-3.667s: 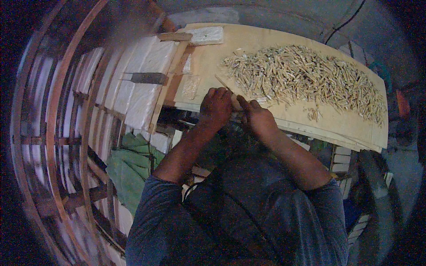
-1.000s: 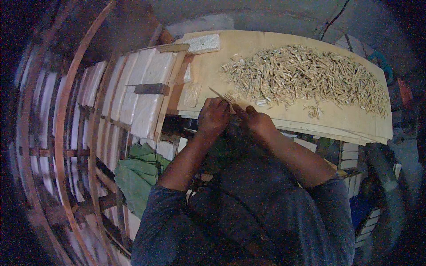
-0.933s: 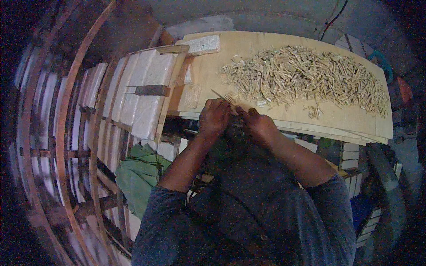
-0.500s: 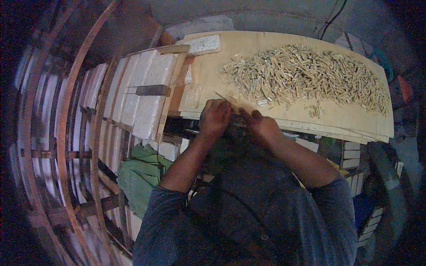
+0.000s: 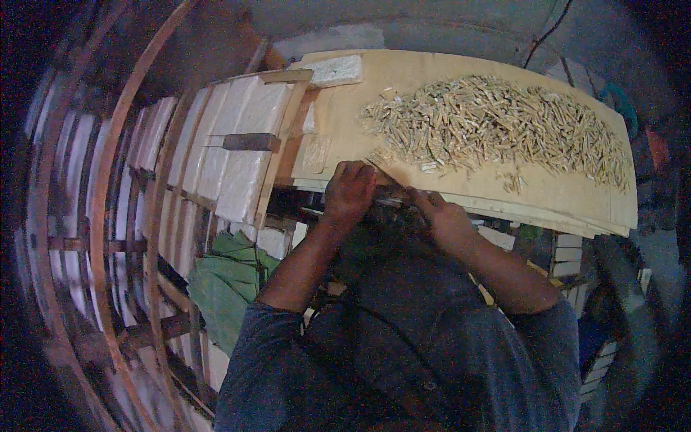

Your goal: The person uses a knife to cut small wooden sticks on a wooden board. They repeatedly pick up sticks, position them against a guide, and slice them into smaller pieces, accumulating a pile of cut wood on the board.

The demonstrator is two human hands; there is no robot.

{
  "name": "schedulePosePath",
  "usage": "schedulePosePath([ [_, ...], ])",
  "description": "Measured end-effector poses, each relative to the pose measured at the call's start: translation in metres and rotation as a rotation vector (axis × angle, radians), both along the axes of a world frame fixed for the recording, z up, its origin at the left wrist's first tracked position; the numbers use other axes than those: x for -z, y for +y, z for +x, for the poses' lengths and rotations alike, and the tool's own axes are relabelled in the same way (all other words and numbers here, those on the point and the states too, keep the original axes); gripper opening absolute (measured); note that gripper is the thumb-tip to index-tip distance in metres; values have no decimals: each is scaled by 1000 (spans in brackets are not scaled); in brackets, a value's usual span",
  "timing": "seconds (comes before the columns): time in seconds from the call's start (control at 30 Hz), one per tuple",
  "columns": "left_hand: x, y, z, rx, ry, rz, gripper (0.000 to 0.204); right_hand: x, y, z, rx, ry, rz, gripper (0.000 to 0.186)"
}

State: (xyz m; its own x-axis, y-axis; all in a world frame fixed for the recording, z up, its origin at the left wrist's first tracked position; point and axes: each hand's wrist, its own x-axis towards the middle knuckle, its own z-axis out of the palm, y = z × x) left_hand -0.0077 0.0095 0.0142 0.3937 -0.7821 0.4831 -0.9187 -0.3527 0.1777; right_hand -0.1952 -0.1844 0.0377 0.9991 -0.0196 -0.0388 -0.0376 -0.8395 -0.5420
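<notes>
At the near edge of a pale wooden board (image 5: 345,119), my left hand (image 5: 350,191) is closed, its fingers curled down on something hidden from view. My right hand (image 5: 446,225), close by on the right, grips the near end of a slim dark pointed tool (image 5: 391,178), perhaps a file or a blade. It slants up and left past the left fingertips. A wide heap of short, light-coloured stick-like pieces (image 5: 497,126) covers the board's far right. Loose pieces and a brownish dusty patch lie just beyond my hands.
A wooden rack (image 5: 284,137) holding white wrapped slabs (image 5: 237,183) stands on the left, with curved-looking wooden bars nearer the rim. A wrapped white block (image 5: 335,72) rests at the board's far left. Green cloth (image 5: 227,284) hangs below the slabs. A dark cable (image 5: 547,36) runs down the back wall.
My right hand has drawn back to the right and toward me, pulling the slim tool with it, so more of its length shows between the hands. My left hand has hardly moved.
</notes>
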Motion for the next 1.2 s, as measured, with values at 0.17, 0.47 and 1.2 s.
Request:
schedulePosePath([
  [0.17,-6,-2,0,94,-404,189,22,-19,6,12,-44,-148,88,71],
  [0.47,-7,1,2,138,-281,19,24,-32,-2,-14,4,117,51,36],
  [1.2,28,15,12,24,-20,-23,25,15,14,21,6,43,49,74],
])
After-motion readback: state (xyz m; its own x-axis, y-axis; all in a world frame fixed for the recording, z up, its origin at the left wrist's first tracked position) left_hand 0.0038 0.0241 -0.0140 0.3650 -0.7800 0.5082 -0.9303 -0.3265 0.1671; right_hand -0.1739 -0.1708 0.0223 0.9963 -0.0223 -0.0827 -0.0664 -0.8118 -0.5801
